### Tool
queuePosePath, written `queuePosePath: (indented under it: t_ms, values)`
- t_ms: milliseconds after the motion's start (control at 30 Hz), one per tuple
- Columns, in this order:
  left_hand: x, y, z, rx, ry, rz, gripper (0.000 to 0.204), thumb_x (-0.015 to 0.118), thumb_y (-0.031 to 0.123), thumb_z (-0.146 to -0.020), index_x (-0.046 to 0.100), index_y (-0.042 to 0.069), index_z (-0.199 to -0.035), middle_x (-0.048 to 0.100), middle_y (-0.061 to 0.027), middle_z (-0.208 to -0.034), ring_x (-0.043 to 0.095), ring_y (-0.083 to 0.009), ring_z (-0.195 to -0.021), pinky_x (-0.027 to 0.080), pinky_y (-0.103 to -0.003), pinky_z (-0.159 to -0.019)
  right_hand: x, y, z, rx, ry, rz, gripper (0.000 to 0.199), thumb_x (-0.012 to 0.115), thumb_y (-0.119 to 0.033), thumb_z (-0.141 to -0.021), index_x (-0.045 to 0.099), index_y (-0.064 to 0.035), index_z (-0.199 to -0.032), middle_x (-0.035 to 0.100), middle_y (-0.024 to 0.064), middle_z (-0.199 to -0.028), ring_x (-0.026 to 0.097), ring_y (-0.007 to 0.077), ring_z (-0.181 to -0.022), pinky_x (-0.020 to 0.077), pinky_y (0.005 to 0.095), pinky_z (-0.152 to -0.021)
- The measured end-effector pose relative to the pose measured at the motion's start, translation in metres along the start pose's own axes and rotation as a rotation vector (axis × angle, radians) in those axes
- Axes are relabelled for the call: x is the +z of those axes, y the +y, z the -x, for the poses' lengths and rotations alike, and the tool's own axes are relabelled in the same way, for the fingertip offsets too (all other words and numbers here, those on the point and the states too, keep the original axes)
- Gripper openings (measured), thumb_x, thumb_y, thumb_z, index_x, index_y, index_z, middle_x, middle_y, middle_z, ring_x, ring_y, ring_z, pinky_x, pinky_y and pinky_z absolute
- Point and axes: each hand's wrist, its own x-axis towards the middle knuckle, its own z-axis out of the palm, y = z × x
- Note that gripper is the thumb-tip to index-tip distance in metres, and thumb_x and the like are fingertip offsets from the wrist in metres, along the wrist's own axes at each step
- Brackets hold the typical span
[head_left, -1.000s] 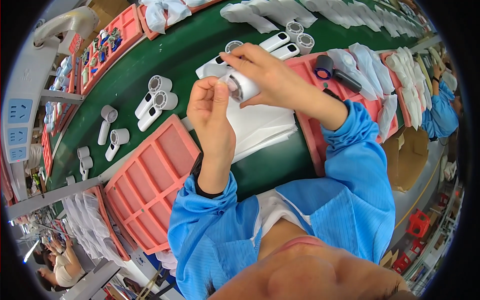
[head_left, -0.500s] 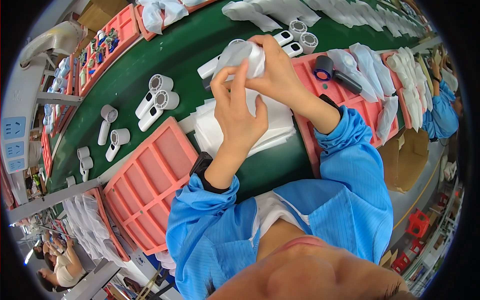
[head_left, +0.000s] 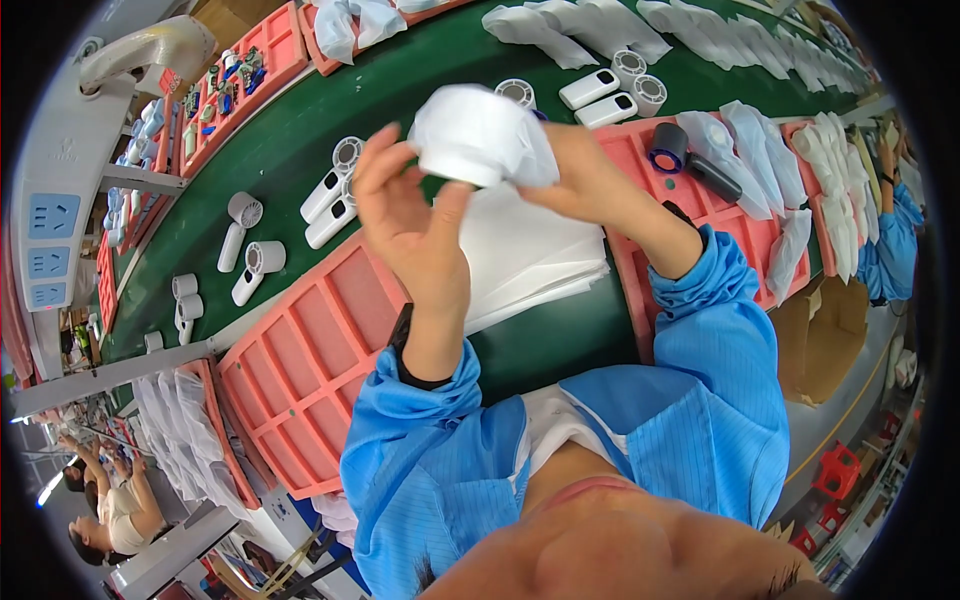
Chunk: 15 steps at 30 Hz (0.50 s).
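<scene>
Hands raised, right hand (head_left: 585, 180) fingers gripping white wrapped bundle (head_left: 480, 135), left hand (head_left: 410, 225) fingers spread, touching it

1. You stand at a long green conveyor belt (head_left: 300, 130) running across the room.
2. To your left, a grey rack (head_left: 50, 200) carries blue sockets.
3. To your right, grey floor (head_left: 850, 400) shows red stools (head_left: 835, 470).

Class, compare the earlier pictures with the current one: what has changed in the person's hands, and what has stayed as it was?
The white device that showed bare in the hands is now covered by a white bag, lifted higher. The right hand grips it; the left hand has opened, touching its underside. The white sheet stack, pink tray and green belt stayed put.
</scene>
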Motion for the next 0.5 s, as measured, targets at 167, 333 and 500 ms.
queuePosePath:
  t_ms: [167,333,500]
  values:
    - [0.005,-0.004,0.009,0.264,-0.048,-0.345,0.038,0.081,0.006,-0.07,0.06,0.004,-0.102,0.046,-0.0125,-0.127,0.049,-0.0237,-0.112,0.039,-0.034,-0.096,0.014,-0.013,-0.001,0.112,0.161,0.311,0.044,0.071,-0.002,-0.072,0.056,0.0002,-0.114,0.061,0.0205,-0.098,0.062,0.0343,-0.087,0.0496,0.0329,-0.074]
    - [-0.013,0.01,-0.005,0.229,-0.109,-0.473,0.029,0.079,0.007,-0.073,0.062,0.004,-0.095,0.048,-0.0098,-0.121,0.051,-0.0178,-0.103,0.042,-0.03,-0.086,0.006,-0.011,-0.002,0.182,0.198,0.036,0.041,0.072,-0.005,-0.075,0.056,0.0012,-0.112,0.062,0.0197,-0.098,0.063,0.0313,-0.081,0.0494,0.0332,-0.072]
    - [-0.036,-0.004,-0.024,-0.159,0.106,-0.17,0.023,0.077,0.009,-0.076,0.062,0.005,-0.094,0.053,-0.0072,-0.108,0.054,-0.015,-0.089,0.044,-0.028,-0.077,-0.02,-0.015,-0.003,0.29,-0.148,-0.257,0.044,0.073,-0.009,-0.076,0.056,0.0,-0.115,0.064,0.015,-0.095,0.062,0.0262,-0.076,0.0499,0.0328,-0.072]
